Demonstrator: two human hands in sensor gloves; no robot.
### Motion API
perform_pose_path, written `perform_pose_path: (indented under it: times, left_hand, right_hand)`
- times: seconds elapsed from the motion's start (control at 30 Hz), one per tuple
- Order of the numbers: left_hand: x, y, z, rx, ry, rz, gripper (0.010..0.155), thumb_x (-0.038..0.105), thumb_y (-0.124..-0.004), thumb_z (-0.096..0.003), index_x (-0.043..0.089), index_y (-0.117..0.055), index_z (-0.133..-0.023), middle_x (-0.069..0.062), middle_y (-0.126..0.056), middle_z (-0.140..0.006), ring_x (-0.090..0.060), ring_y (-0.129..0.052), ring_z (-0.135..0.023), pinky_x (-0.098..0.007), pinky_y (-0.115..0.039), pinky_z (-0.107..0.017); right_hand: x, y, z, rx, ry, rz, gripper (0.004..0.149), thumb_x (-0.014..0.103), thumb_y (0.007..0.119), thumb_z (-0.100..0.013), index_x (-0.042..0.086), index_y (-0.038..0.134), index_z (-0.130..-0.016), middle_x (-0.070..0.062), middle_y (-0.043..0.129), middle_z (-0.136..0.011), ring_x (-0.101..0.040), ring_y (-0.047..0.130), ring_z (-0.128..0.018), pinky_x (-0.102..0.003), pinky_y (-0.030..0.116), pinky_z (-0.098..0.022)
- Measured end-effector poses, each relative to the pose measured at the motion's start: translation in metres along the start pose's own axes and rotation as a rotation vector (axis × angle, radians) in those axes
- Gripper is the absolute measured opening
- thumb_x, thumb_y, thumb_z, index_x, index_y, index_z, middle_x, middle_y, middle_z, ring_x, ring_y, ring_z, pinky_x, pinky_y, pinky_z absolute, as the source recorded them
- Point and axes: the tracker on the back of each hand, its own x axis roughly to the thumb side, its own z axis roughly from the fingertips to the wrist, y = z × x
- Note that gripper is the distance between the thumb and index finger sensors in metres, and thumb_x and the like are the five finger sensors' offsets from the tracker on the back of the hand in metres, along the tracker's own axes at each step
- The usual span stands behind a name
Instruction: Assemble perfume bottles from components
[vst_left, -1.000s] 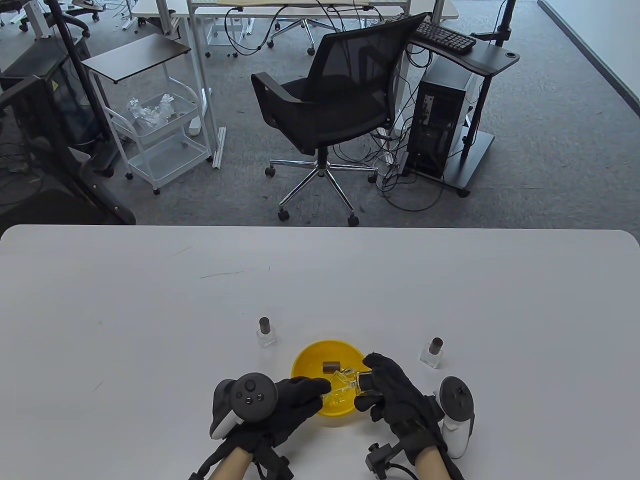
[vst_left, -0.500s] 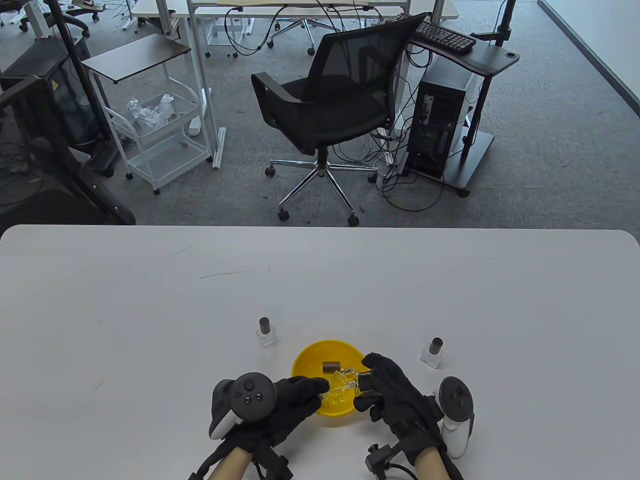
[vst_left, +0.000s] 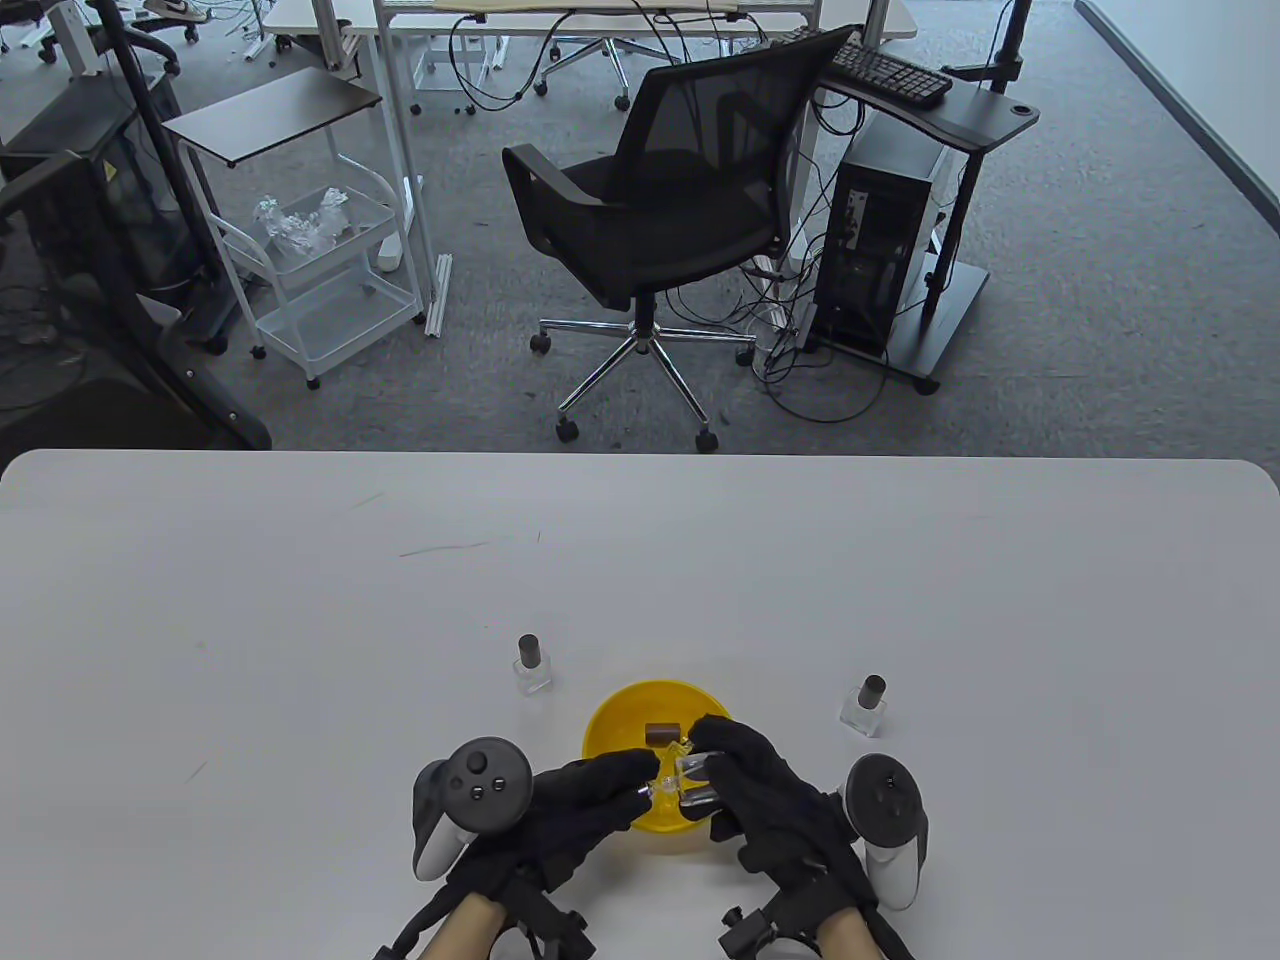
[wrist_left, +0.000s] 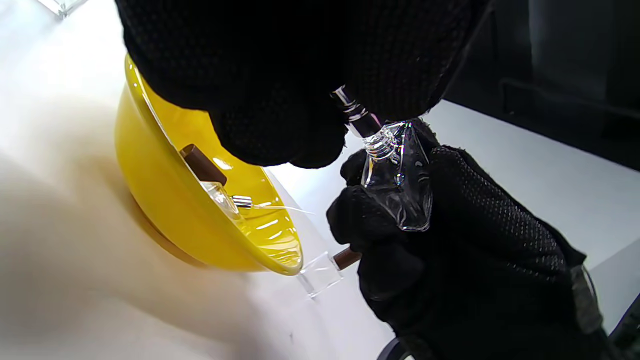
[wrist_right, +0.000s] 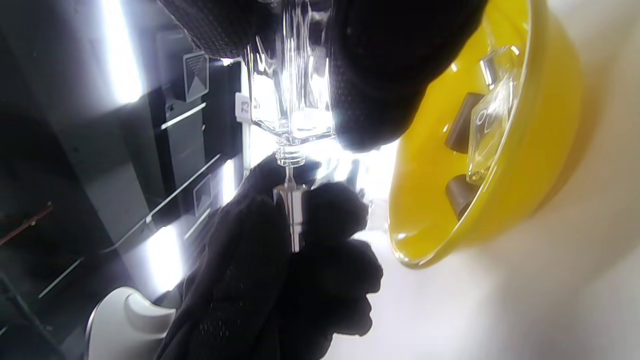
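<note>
The right hand (vst_left: 770, 800) holds a clear glass bottle (wrist_left: 397, 182) over the near side of the yellow bowl (vst_left: 610, 722). Its fingers wrap around the bottle's body, and the bottle's neck points toward the other hand. The left hand (vst_left: 585, 810) pinches a small silver spray pump (wrist_right: 295, 210) between its fingertips. The pump sits right at the mouth of the bottle, and its thin stem goes into the neck. I cannot tell if the pump is pushed all the way down.

The yellow bowl sits on the white table (vst_left: 300, 620), close to the person. Inside the bowl lie a brown cap (vst_left: 662, 733) and another clear bottle (wrist_right: 492, 125). The right wrist view shows a 2nd brown cap (wrist_right: 457, 195) lower in the bowl.

2 finished bottles stand upright on the table, each with a dark cap on top. 1 finished bottle (vst_left: 532, 664) stands to the left of the bowl, a bit farther away. The other finished bottle (vst_left: 866, 705) stands to the right of the bowl. Both stand apart from the bowl and from the hands.
</note>
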Motion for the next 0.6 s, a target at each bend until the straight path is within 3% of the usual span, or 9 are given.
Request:
perform_pose_path:
  times: [0.37,0.5,0.6]
  left_hand:
    - [-0.0098,0.0047,0.0005,0.007,0.068,0.185,0.046,0.044,-0.080,-0.0493,0.022,-0.088,-0.089,-0.002,-0.104,-0.070,-0.018,-0.105,-0.049,-0.030,-0.091,-0.035]
    - [-0.0093,0.0052,0.0008,0.030,0.069,0.237,0.044,0.043,-0.083,-0.0482,0.025,-0.088,-0.088,-0.003,-0.103,-0.072,-0.019,-0.104,-0.051,-0.030,-0.090,-0.038]
    - [-0.0057,0.0052,0.0013,0.042,0.056,0.211,0.043,0.041,-0.085,-0.0477,0.026,-0.088,-0.088,-0.003,-0.102,-0.074,-0.020,-0.103,-0.053,-0.030,-0.090,-0.039]
  right_hand:
    - [0.0074,0.0078,-0.0008,0.107,-0.074,0.018,0.044,0.029,0.070,-0.062,0.027,0.061,-0.105,-0.004,0.074,-0.105,-0.042,0.088,-0.077,-0.043,0.081,-0.049]
    - [0.0089,0.0092,-0.0007,0.084,-0.059,0.011,0.045,0.028,0.070,-0.062,0.022,0.059,-0.105,-0.009,0.075,-0.103,-0.039,0.092,-0.073,-0.039,0.084,-0.046]
    - [0.0083,0.0084,-0.0009,0.064,-0.048,0.027,0.048,0.029,0.071,-0.062,0.010,0.057,-0.105,-0.015,0.078,-0.097,-0.032,0.099,-0.065,-0.033,0.089,-0.040]
